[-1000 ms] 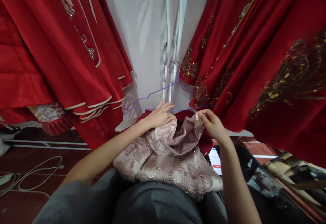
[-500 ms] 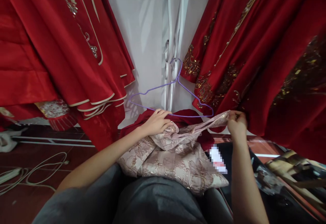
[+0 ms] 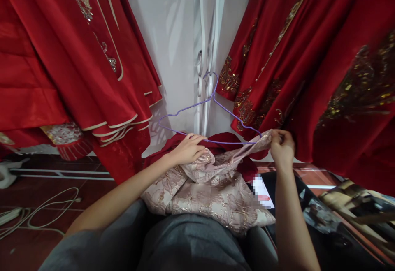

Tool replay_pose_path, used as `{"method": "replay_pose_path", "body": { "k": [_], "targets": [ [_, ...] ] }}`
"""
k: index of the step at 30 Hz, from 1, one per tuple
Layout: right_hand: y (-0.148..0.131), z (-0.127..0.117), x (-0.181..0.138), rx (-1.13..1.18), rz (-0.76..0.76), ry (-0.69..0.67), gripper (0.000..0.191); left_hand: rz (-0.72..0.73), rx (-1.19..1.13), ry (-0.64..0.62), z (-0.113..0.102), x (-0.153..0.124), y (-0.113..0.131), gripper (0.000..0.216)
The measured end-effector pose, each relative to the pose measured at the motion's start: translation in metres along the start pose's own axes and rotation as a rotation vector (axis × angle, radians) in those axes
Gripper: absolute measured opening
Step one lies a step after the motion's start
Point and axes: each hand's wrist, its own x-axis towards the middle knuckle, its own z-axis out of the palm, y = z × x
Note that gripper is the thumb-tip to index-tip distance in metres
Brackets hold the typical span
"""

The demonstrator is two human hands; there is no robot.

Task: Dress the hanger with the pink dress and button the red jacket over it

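A pink brocade garment (image 3: 212,199) with metallic gold threads lies bunched across my lap. My left hand (image 3: 189,148) has its fingers closed over the lower bar of a purple wire hanger (image 3: 191,105), whose hook points away from me. The hand also rests against the garment's folded upper edge. In my right hand (image 3: 282,145) a narrow end of the same garment is pinched and pulled out to the right. That stretched end overlaps the hanger's right corner. Dark red cloth (image 3: 166,147) lies beneath the garment and hanger.
Red gowns with beading (image 3: 101,57) hang at left, and red gowns with gold trim (image 3: 277,65) at right. White cabinet doors (image 3: 173,36) stand between them. A pale cable (image 3: 52,205) lies on the tiled floor. At lower right are a clear plastic bag (image 3: 322,217) and a blurred label (image 3: 263,193).
My right hand has shifted slightly left, bringing the garment's stretched end over the hanger's right corner. My left hand keeps its place on the hanger's bar.
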Motion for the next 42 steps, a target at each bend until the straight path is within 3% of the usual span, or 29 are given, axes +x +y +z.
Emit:
{"method": "replay_pose_path", "body": {
  "k": [7,10,14,17,19,22,25,28,37,42],
  "targets": [
    [-0.060,0.018,0.001,0.031,-0.397,-0.056,0.027,0.000,-0.064,0.003,-0.002,0.005,0.011,0.038],
    [-0.066,0.037,0.004,0.109,-0.405,-0.146,0.028,-0.022,-0.123,0.014,-0.002,0.005,0.014,0.038],
    [-0.058,0.052,0.002,0.170,-0.307,-0.340,0.031,-0.040,-0.160,0.058,-0.005,0.004,0.014,0.036],
    [-0.054,0.051,0.002,0.182,-0.295,-0.335,0.031,-0.070,-0.149,0.134,-0.014,-0.002,0.008,0.030],
    [-0.054,0.047,0.006,0.186,-0.314,-0.301,0.030,-0.207,-0.127,0.259,-0.024,-0.012,-0.003,0.027],
    [-0.055,0.042,0.015,0.181,-0.341,-0.291,0.029,-0.552,-0.121,0.492,-0.037,-0.038,-0.034,0.029],
    [-0.054,0.041,0.021,0.198,-0.350,-0.293,0.027,-0.794,-0.137,0.535,-0.042,-0.068,-0.067,0.036],
    [-0.052,0.043,0.023,0.230,-0.357,-0.298,0.026,-0.908,-0.145,0.522,-0.036,-0.087,-0.089,0.037],
    [-0.051,0.042,0.024,0.216,-0.348,-0.300,0.028,-0.961,-0.240,0.561,-0.021,-0.084,-0.098,0.038],
    [-0.049,0.044,0.027,0.239,-0.339,-0.330,0.029,-0.793,-0.314,0.680,-0.031,-0.074,-0.099,0.038]
  ]
}}
